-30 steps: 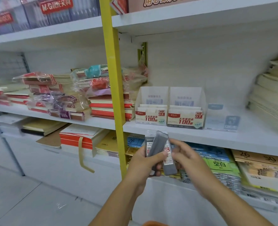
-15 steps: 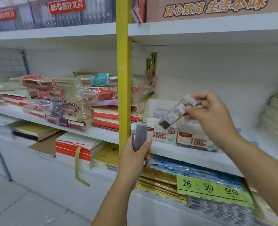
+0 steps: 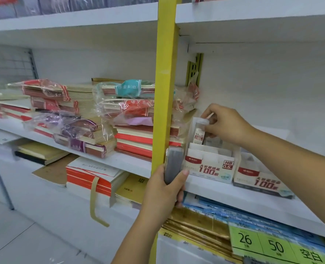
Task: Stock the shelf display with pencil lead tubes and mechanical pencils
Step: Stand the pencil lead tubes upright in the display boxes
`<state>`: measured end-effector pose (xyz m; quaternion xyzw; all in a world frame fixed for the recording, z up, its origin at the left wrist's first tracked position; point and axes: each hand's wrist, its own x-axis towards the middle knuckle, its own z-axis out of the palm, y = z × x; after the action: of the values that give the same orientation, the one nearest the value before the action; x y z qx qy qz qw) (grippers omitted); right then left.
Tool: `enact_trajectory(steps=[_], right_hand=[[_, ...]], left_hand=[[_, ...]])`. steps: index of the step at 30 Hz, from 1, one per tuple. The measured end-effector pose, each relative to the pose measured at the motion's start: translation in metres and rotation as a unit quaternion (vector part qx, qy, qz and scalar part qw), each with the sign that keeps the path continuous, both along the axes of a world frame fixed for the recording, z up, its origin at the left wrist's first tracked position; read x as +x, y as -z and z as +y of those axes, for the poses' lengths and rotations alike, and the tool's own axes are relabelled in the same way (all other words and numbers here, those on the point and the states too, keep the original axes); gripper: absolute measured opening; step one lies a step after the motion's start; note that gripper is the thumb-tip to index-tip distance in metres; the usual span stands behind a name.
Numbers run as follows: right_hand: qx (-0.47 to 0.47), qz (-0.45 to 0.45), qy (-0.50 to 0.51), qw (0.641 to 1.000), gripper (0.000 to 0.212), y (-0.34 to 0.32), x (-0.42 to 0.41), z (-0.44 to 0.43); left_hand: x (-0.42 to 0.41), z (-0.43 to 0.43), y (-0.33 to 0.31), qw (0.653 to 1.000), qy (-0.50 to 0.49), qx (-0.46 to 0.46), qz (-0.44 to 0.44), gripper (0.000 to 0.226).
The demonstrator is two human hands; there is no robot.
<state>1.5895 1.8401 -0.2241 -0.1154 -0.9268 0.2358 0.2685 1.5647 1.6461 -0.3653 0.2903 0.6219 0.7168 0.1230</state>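
Note:
My right hand (image 3: 224, 124) pinches the clear top of one pencil lead tube (image 3: 199, 133), held upright just above the white HB 0.5 display box (image 3: 209, 167) on the middle shelf. The tube's lower end is at the box's top opening. My left hand (image 3: 164, 193) grips a grey stack of lead tubes (image 3: 173, 164) upright in front of the yellow post, left of that box. A second display box (image 3: 260, 180) stands to the right of the first.
A yellow upright post (image 3: 165, 88) splits the shelving. Wrapped notebook stacks (image 3: 131, 119) fill the middle shelf left of the boxes. The white shelf edge (image 3: 234, 199) runs below them. Beneath it lie blue packs and green price labels (image 3: 262, 242).
My right hand has carried the single tube down and left from mid-air to the HB 0.5 box. The left hand keeps its stack, and the view has moved closer to the shelf.

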Motion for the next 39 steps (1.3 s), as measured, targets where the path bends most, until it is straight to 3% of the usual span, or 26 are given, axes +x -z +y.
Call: enact_trajectory(steps=[2,5,10,13,15,18,23,26,31,34,36,39], right_hand=[[0.105,-0.011,0.037,0.994,0.019,0.002,-0.002,0.003],[0.286,0.000,0.096,0.953,0.025,0.000,-0.003,0.002],[0.336,-0.034,0.107,0.935,0.036,0.001,0.009,-0.003],[0.205,0.058,0.034,0.976,0.024,0.008,0.033,-0.016],[0.080,0.052,-0.036,0.995,0.013,0.014,0.052,-0.031],[-0.043,0.009,-0.118,0.992,0.017,0.028,0.071,-0.050],[-0.184,0.051,-0.141,0.972,0.022,0.041,0.084,-0.052],[-0.231,0.070,-0.151,0.959,0.023,0.039,0.091,-0.046],[-0.317,0.078,-0.171,0.930,0.017,0.027,0.100,-0.030],[-0.337,0.065,-0.189,0.920,0.023,0.027,0.104,-0.030],[-0.315,0.052,-0.167,0.933,0.033,0.030,0.105,-0.032],[-0.274,0.017,-0.132,0.952,0.017,0.039,0.105,-0.036]], left_hand=[[-0.002,-0.001,0.001,1.000,-0.003,-0.010,0.003,0.025],[-0.002,-0.003,0.003,1.000,-0.006,-0.016,0.005,0.025],[0.001,-0.008,-0.001,1.000,-0.003,-0.007,0.003,0.022],[0.005,-0.008,-0.006,1.000,0.002,-0.002,0.006,0.022],[0.011,-0.008,-0.010,1.000,0.009,-0.001,0.018,0.022],[0.020,-0.004,-0.015,0.999,0.025,0.000,0.047,0.021],[0.033,0.000,-0.016,0.997,0.052,-0.005,0.056,0.019],[0.036,-0.004,-0.015,0.995,0.097,0.014,0.022,0.012],[0.033,-0.011,-0.015,0.992,0.116,0.052,-0.028,0.037],[0.029,-0.011,-0.013,0.994,0.083,0.058,-0.043,0.044],[0.025,-0.011,-0.010,0.992,0.067,0.084,-0.066,0.039],[0.020,-0.012,-0.010,0.982,0.063,0.150,-0.098,0.018]])
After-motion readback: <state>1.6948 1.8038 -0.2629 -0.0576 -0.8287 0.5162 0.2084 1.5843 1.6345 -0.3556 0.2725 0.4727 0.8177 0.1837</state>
